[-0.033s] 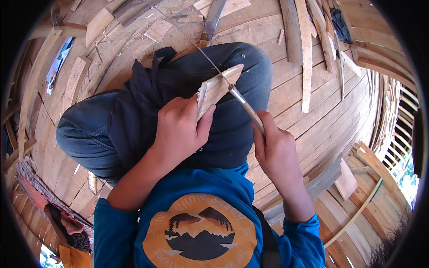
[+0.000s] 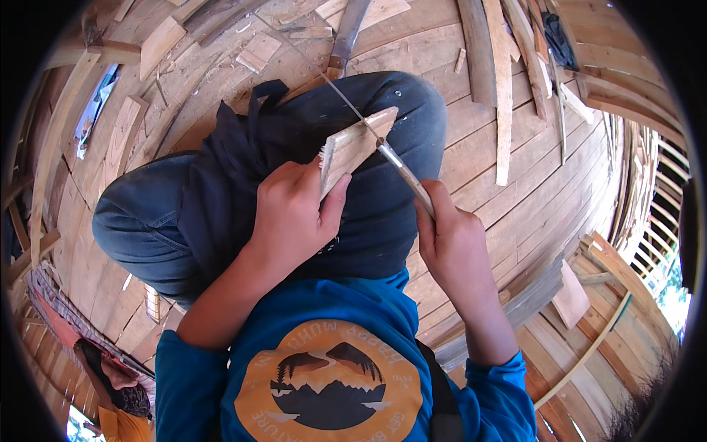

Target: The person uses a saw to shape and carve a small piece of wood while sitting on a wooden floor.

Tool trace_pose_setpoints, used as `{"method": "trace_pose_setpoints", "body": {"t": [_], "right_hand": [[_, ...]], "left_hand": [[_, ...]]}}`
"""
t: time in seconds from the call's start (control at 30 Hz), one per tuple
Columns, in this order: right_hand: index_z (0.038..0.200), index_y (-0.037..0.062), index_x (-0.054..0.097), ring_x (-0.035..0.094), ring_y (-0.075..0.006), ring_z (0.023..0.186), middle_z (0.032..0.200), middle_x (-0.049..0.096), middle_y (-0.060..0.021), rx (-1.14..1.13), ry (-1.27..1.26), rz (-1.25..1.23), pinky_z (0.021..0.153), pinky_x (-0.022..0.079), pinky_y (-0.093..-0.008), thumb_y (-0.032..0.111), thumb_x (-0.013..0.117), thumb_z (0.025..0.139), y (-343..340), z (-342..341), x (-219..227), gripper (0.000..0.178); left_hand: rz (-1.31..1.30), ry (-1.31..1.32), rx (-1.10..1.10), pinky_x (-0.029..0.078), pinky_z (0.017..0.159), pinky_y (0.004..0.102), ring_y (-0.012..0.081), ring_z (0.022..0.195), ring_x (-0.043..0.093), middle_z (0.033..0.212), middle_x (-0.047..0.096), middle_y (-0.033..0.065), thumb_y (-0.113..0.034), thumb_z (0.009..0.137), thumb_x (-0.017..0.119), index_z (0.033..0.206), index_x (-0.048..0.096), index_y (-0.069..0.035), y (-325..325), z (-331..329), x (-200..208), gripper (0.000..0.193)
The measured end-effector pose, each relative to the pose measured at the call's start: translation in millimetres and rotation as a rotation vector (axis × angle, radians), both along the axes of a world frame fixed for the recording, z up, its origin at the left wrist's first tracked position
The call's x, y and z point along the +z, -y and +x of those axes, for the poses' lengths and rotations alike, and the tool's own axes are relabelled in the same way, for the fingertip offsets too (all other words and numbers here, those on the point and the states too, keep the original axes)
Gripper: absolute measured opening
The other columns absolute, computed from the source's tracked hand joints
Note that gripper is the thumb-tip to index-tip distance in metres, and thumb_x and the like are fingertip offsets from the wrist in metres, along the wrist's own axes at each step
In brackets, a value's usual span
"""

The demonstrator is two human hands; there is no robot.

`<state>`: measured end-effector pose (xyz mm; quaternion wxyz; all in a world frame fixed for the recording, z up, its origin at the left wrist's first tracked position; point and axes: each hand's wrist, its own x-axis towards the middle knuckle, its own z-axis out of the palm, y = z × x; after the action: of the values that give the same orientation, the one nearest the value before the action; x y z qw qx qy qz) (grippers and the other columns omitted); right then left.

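Observation:
My left hand grips a short flat piece of wood over my crossed legs, thumb on its near face. The piece is tilted, with a ragged, splintered left end. My right hand is closed around the pale handle of a long, thin-bladed knife, which has a metal collar. Its blade, seen nearly edge-on, crosses the wood piece at the upper edge and runs on toward the upper left. Where exactly the edge meets the wood is hard to make out.
A machete lies on the plank floor just beyond my knee. Wood offcuts are scattered at the far left, and long boards lie at the right. Another person is at the lower left. Curved timbers line the sides.
The wood piece and both hands have shifted very slightly left. More of the knife's blade shows toward the upper left. Both grips are unchanged.

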<state>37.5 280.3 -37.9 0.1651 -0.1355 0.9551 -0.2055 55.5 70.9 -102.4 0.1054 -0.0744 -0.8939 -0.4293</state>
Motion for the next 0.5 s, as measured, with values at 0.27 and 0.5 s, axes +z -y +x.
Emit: {"method": "trace_pose_setpoints", "body": {"t": [0.27, 0.5], "right_hand": [[0.105, 0.0092, 0.051, 0.061, -0.0389, 0.057, 0.060, 0.058, -0.0174, -0.010, -0.009, 0.060, 0.051, 0.047, -0.0482, 0.012, 0.057, 0.094, -1, -4, -11, 0.013], [0.107, 0.0090, 0.051, 0.062, -0.0394, 0.058, 0.062, 0.059, -0.0176, -0.012, 0.045, 0.079, 0.052, 0.048, -0.0490, 0.012, 0.057, 0.094, 3, 6, 4, 0.015]], "left_hand": [[0.028, 0.006, -0.005, 0.048, 0.053, 0.0408, 0.0321, 0.056, 0.059, 0.065, 0.060, 0.0163, -0.009, 0.083, 0.070, 0.095, 0.063, 0.005, 1, 2, -5, 0.020], [0.054, -0.035, -0.026, 0.048, 0.053, 0.0398, 0.0315, 0.057, 0.058, 0.064, 0.058, 0.0162, -0.007, 0.084, 0.068, 0.094, 0.063, 0.005, 1, 6, -7, 0.017]]}}
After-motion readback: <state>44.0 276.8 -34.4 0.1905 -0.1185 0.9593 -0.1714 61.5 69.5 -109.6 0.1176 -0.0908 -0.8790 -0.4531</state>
